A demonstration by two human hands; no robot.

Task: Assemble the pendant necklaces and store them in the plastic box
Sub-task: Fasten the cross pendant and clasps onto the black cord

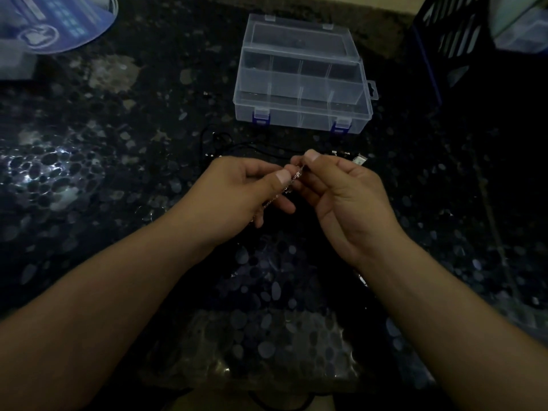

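A thin silver chain (292, 182) runs between both hands above the dark stone table. My left hand (246, 191) pinches it between thumb and forefinger, and the rest trails down under that palm. My right hand (341, 191) pinches the chain's upper end near its clasp. The clear plastic box (299, 114) stands open behind the hands, its lid tilted back, with several compartments that look bare. Black cords (255, 146) and small metal pieces (344, 154) lie on the table between the hands and the box.
A dark blue slatted crate (444, 46) stands at the back right, with a pale container (522, 34) beside it. A blue and white bag (56, 22) lies at the back left. The speckled black table (89, 173) stretches to both sides.
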